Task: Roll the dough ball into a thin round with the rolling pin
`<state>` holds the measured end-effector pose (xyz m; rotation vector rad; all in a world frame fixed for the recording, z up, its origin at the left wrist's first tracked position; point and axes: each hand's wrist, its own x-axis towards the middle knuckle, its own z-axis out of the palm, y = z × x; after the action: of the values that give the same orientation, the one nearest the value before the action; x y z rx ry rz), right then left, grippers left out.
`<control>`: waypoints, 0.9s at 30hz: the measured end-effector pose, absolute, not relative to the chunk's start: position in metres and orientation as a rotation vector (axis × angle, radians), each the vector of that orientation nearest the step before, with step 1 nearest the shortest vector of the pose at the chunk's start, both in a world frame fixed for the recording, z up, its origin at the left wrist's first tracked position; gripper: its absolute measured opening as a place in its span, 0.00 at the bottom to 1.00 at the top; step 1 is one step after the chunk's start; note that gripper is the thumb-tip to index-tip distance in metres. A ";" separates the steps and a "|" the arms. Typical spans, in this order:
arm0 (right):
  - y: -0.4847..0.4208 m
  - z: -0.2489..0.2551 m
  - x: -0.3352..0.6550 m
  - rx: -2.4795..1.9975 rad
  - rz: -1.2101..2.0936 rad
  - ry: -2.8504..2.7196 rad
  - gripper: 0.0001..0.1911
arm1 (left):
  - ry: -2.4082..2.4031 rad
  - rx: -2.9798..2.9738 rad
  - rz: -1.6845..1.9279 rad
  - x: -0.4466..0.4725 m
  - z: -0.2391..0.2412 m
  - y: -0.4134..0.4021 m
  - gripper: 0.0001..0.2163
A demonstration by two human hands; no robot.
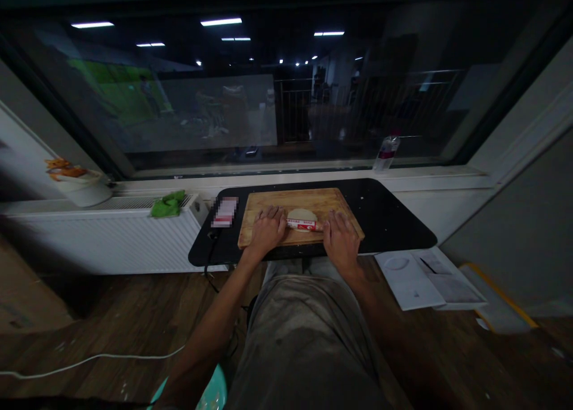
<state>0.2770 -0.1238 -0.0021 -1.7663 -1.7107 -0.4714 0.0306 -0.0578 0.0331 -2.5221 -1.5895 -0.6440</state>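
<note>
A flat round of pale dough (301, 214) lies on the wooden cutting board (257, 202). Across the dough's near part rests a rolling pin (306, 224) with a red and white wrapper around its middle. My left hand (270, 227) covers the pin's left end, its fingers bent over it. At the other end, my right hand (340, 234) is closed over the pin in the same way. Both palms hide the pin's ends. The board sits on a black table (394, 225) with rounded corners.
A phone-like blurred item (225, 212) with a cable lies left of the board. A green cloth (168, 204) is on the radiator (134, 240). A water bottle (387, 152) stands on the windowsill. Below are a white open box (409, 284) and a teal basin (215, 389).
</note>
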 end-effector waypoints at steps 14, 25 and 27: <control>-0.122 -0.012 0.277 -1.716 -0.450 -1.669 0.32 | -1.613 -2.492 -0.641 0.030 0.033 -0.060 0.23; -0.072 0.042 0.288 -1.891 -0.271 -1.886 0.29 | -1.710 -2.371 -0.589 0.042 0.038 -0.036 0.27; -0.060 0.052 0.288 -1.950 -0.243 -1.943 0.29 | -1.737 -2.382 -0.578 0.043 0.039 -0.029 0.26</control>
<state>0.2876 -0.0603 0.0517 -1.9502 -1.9435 -0.2426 0.0430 -0.0290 0.0395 -2.3820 -1.7365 -0.5777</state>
